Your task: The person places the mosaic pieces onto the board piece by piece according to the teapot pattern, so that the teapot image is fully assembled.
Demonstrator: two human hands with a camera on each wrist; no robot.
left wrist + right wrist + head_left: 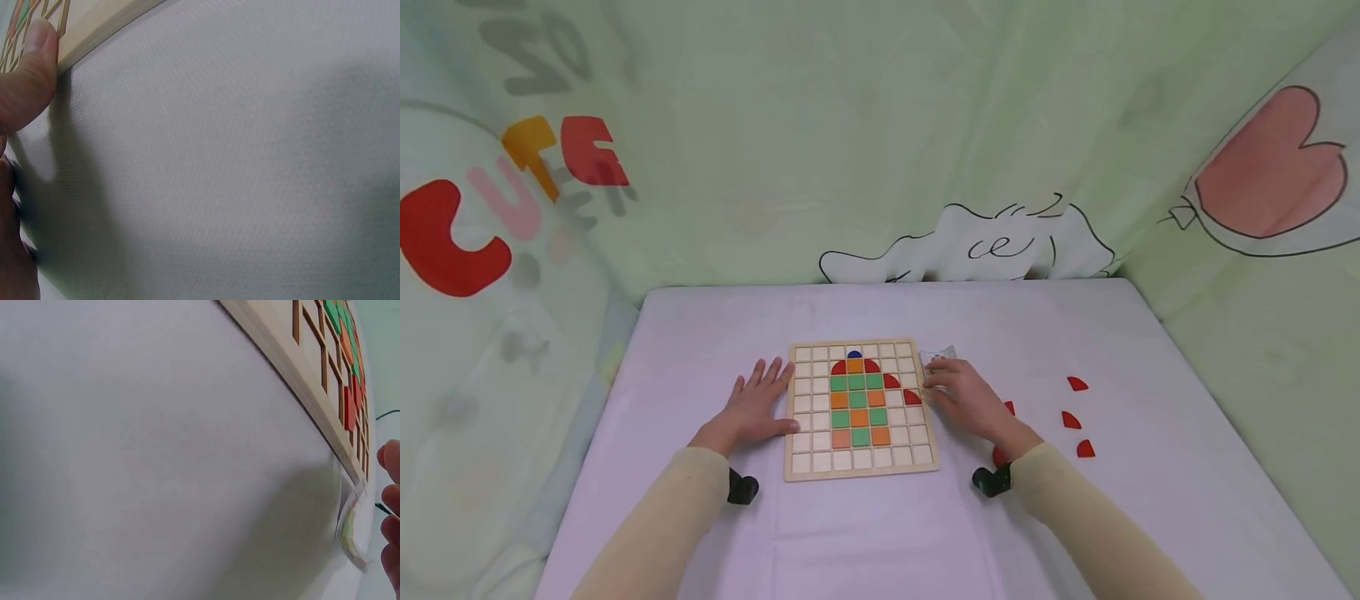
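A square wooden grid board [861, 462] lies on the table with green and orange square tiles set in its middle columns. Red quarter-round pieces [912, 397] sit in cells toward the upper right, and a blue half-round piece [854, 355] tops the pattern. My left hand [756, 408] is spread at the board's left edge, its thumb [39, 62] resting on the frame. Over the right edge, my right hand [962, 396] hovers with loosely bent fingers [392, 499] and no piece showing in them. A small printed card [940, 353] lies partly under that hand.
Loose red quarter-round pieces [1071, 420] lie on the table to the right. More red pieces [1000, 456] show beside the right forearm, partly hidden by it. Pale green cloth walls [760, 167] with printed letters and drawings stand around the lilac tabletop [865, 542].
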